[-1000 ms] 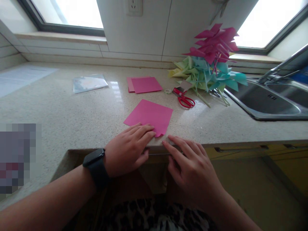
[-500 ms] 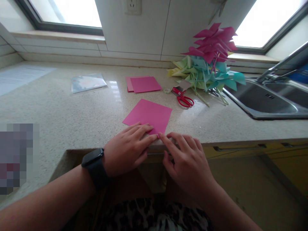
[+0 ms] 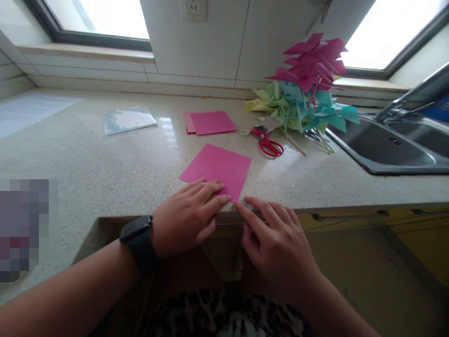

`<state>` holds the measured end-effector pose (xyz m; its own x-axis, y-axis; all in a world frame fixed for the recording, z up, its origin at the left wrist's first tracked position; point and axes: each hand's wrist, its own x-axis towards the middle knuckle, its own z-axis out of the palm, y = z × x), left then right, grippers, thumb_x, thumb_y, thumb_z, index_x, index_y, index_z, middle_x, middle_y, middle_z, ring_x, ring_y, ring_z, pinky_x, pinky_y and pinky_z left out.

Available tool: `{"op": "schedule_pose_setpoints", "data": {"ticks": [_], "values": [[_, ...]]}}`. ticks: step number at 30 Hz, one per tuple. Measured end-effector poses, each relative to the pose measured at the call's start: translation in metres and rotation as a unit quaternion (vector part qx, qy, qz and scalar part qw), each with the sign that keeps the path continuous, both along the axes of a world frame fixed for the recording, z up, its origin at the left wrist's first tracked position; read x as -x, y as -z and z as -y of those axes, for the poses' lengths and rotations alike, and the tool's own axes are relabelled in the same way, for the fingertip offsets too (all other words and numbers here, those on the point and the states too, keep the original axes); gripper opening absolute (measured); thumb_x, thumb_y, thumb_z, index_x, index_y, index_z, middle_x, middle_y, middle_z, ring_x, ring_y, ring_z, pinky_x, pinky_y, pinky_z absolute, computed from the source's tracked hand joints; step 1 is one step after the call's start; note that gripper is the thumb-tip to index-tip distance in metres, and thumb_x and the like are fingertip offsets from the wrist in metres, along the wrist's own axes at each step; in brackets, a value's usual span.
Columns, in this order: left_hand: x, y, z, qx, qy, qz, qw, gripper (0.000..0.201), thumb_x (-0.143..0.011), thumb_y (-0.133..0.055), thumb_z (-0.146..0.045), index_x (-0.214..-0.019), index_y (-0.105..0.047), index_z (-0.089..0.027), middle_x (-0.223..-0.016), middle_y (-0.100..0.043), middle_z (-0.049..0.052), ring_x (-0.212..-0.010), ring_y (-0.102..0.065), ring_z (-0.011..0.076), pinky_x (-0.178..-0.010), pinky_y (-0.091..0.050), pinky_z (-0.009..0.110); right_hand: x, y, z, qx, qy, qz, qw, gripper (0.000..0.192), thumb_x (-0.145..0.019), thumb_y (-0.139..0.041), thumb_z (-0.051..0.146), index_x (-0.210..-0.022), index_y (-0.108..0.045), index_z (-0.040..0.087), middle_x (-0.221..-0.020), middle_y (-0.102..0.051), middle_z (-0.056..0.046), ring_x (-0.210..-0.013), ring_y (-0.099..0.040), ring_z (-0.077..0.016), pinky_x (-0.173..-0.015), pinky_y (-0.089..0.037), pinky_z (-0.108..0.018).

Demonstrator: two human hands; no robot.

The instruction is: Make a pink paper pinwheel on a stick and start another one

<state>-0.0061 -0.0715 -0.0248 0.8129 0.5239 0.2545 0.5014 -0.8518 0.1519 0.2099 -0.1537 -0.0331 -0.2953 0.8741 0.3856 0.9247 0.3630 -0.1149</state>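
A pink square sheet of paper (image 3: 219, 166) lies flat on the speckled countertop (image 3: 105, 164) near its front edge. My left hand (image 3: 187, 217), with a black watch on the wrist, presses flat on the sheet's near corner. My right hand (image 3: 273, 238) rests at the counter's edge just right of that corner, its fingertips touching the paper's tip. Neither hand lifts the sheet.
Further back lie a small stack of pink sheets (image 3: 209, 122), red scissors (image 3: 268, 144), a tape roll (image 3: 243, 133) and a clear plastic bag (image 3: 128, 120). A heap of pink, green and teal paper pinwheels (image 3: 307, 89) stands beside the steel sink (image 3: 389, 150). A white printed page (image 3: 28, 112) lies far left.
My right hand's fingers slid left to the paper's near corner and stay against it. The lifted, curled corner now lies flat. My left hand has hardly moved.
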Motion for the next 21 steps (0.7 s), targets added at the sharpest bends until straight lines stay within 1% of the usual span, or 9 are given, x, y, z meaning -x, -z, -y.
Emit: {"op": "schedule_pose_setpoints", "data": {"ticks": [6,9,12,21], "values": [[-0.0007,0.0008,-0.0001,-0.005,-0.002,0.015,1.0,0.042,-0.091,-0.056,-0.018,-0.132,-0.054,-0.015,-0.141,-0.057,0.015,-0.132,-0.052,0.0304,-0.115,-0.042,0.051,0.0009,0.0016,-0.0009,0.005,0.017,0.012,1.0,0.042,-0.094,-0.056,0.021,-0.135,-0.064,0.025,-0.132,-0.065,-0.007,-0.11,-0.058,-0.028,-0.096,-0.042,-0.046],[-0.0013,0.0013,0.0002,-0.004,-0.009,0.031,0.999,0.035,-0.09,-0.055,-0.018,-0.124,-0.056,-0.012,-0.138,-0.06,0.017,-0.129,-0.055,0.0299,-0.114,-0.043,0.05,0.0015,0.0004,-0.0017,0.003,0.019,0.014,1.0,0.041,-0.094,-0.055,0.021,-0.134,-0.065,0.026,-0.13,-0.066,-0.006,-0.108,-0.059,-0.0277,-0.095,-0.042,-0.046],[-0.0013,0.0011,0.0007,-0.008,-0.007,0.025,1.0,0.029,-0.09,-0.055,-0.017,-0.118,-0.058,-0.013,-0.137,-0.06,0.017,-0.129,-0.055,0.0304,-0.113,-0.044,0.05,0.0027,-0.0013,-0.0019,-0.001,0.02,0.017,1.0,0.04,-0.094,-0.055,0.02,-0.133,-0.066,0.025,-0.129,-0.067,-0.006,-0.107,-0.059,-0.0276,-0.093,-0.042,-0.046],[-0.0008,-0.0016,-0.0001,-0.011,-0.003,0.008,1.0,0.029,-0.09,-0.055,-0.019,-0.117,-0.061,-0.013,-0.138,-0.059,0.016,-0.129,-0.054,0.0316,-0.113,-0.044,0.051,0.004,-0.0009,-0.0027,0.001,0.026,0.02,0.999,0.04,-0.095,-0.055,0.021,-0.132,-0.066,0.026,-0.128,-0.067,-0.006,-0.106,-0.059,-0.0277,-0.093,-0.042,-0.046]]}}
